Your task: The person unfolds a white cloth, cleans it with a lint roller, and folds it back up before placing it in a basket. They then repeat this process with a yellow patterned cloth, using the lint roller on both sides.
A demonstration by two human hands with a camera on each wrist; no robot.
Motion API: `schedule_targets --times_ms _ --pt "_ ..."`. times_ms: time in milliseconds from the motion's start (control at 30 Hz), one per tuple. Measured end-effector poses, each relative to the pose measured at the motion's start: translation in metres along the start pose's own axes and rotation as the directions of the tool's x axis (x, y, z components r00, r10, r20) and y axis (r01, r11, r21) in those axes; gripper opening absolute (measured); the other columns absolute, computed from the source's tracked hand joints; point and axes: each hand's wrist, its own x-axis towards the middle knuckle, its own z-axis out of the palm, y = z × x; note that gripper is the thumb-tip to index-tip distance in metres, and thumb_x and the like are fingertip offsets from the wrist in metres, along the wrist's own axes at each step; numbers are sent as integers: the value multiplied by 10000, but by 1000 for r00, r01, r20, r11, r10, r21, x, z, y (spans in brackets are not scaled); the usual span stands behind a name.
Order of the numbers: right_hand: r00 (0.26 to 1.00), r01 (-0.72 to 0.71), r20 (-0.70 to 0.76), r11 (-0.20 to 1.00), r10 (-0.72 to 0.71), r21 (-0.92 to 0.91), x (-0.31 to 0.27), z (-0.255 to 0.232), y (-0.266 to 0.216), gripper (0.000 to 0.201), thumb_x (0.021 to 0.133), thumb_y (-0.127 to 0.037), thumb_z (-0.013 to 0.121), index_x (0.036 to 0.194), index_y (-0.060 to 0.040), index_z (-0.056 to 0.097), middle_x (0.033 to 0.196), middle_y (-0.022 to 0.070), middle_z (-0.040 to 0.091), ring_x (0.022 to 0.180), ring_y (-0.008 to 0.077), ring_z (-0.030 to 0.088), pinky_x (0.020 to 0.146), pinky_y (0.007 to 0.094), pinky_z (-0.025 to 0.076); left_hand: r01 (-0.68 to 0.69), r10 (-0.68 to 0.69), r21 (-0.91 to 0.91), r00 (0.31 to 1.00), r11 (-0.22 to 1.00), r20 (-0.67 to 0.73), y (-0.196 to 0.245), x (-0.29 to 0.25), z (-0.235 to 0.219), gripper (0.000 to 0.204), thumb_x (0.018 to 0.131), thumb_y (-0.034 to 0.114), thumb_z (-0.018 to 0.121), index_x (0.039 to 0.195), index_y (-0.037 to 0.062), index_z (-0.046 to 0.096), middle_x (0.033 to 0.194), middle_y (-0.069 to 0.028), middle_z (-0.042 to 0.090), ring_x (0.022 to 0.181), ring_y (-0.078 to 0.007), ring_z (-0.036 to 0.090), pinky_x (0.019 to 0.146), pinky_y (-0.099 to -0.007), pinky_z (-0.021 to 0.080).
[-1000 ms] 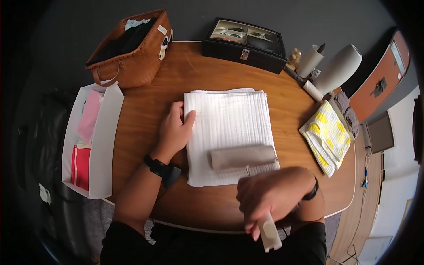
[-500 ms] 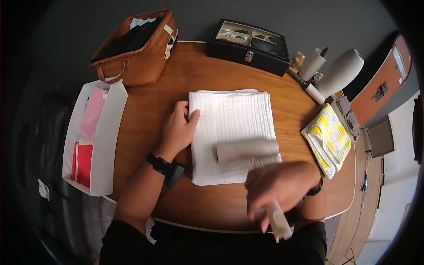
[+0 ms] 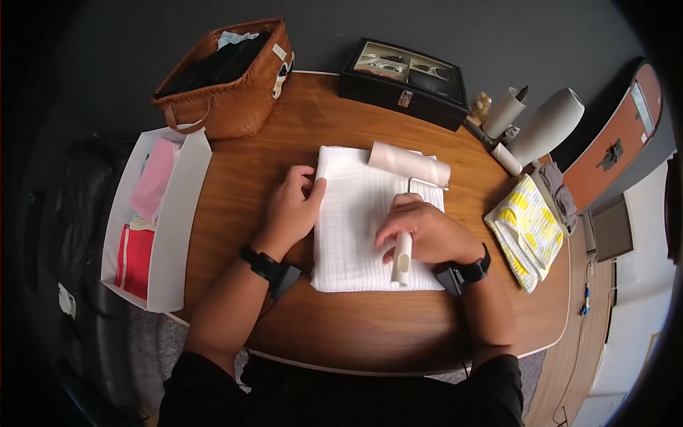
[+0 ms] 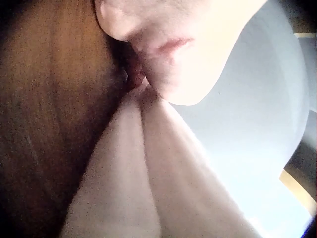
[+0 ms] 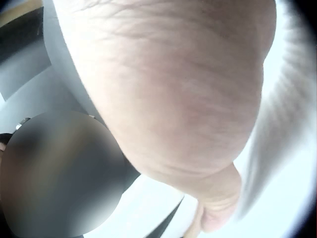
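Note:
A folded white cloth [image 3: 348,220] lies on the wooden table in front of me. My left hand [image 3: 293,208] grips its left edge, thumb over the top; in the left wrist view the thumb side of the hand [image 4: 173,54] meets the edge. My right hand [image 3: 430,231] holds a lint roller by its handle [image 3: 402,260], fingers curled round it. The pale roller head [image 3: 409,164] lies across the upper right of the cloth, joined to the handle by a bent metal rod. The right wrist view shows mostly palm [image 5: 173,94], with the roller hidden.
On the left stand a white box [image 3: 178,242] of folded pink and red fabric and a brown basket [image 3: 242,110] of dark clothes. Behind are a black glasses case [image 3: 384,89] and a grey-white vase [image 3: 548,128]. A yellow-and-white folded cloth [image 3: 530,228] lies right.
My right hand has moved the lint roller from the cloth's near part up to its far right part. My left hand keeps its place at the left edge.

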Motion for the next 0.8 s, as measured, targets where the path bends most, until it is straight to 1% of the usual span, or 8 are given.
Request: schedule_targets --times_ms 100,167,267,367,533,633,767,800 --pt "983 -130 162 956 89 263 -7 -9 -44 262 760 -171 980 951 -107 813 860 7 739 829 246 638 844 374 502 8 -8 -7 1000 1000 1 -1 -2 0 342 1061 225 708 1279 -20 611 890 -105 733 767 -197 681 722 -355 552" --pt "937 16 301 884 -177 468 -17 -5 -62 257 882 -298 928 1003 -128 779 872 2 743 806 243 680 849 407 496 0 0 -7 1000 1000 2 -2 -1 2 338 1061 220 706 1278 -20 611 887 -105 731 766 -197 680 721 -354 551" --pt "805 113 388 758 -449 643 -10 -1 -89 201 990 -273 832 1047 -98 750 837 14 712 755 256 661 801 395 494 5 -5 2 1000 1000 15 -6 0 2 355 1057 251 701 1284 -5 610 914 -114 743 798 -236 699 741 -382 556" --pt "862 107 302 729 -406 676 -11 2 -83 183 1002 -246 819 1033 -79 750 804 21 690 735 258 651 765 394 496 43 -43 10 998 999 42 -3 0 0 398 1049 323 692 1295 21 609 966 -131 769 857 -313 737 778 -439 566" --pt "991 -28 130 921 -25 388 -11 -12 -32 170 882 -128 901 922 -96 738 868 29 739 854 242 670 792 386 524 48 -49 18 998 999 25 4 -1 -1 396 1049 335 700 1283 26 622 948 -131 768 846 -311 737 769 -433 568" --pt "999 -38 3 988 38 150 -8 -8 5 246 756 -44 959 892 -102 762 857 -1 733 898 222 625 835 369 520 39 -40 35 999 999 29 5 -1 -1 387 1051 334 702 1276 28 628 946 -132 768 846 -307 737 769 -430 568" --pt "995 -99 -5 969 103 228 -6 -6 -8 241 773 -48 957 898 -93 756 879 11 736 879 225 639 833 366 521 13 -14 35 999 999 37 1 -1 -2 375 1051 325 702 1266 26 630 941 -129 766 845 -307 737 768 -428 567" --pt "993 -105 90 946 81 308 -8 -10 -21 230 798 -85 954 911 -94 754 874 10 732 870 225 645 828 367 517 9 -10 32 999 999 37 1 -1 -2 373 1050 323 703 1263 26 630 939 -128 765 846 -307 737 768 -428 567"
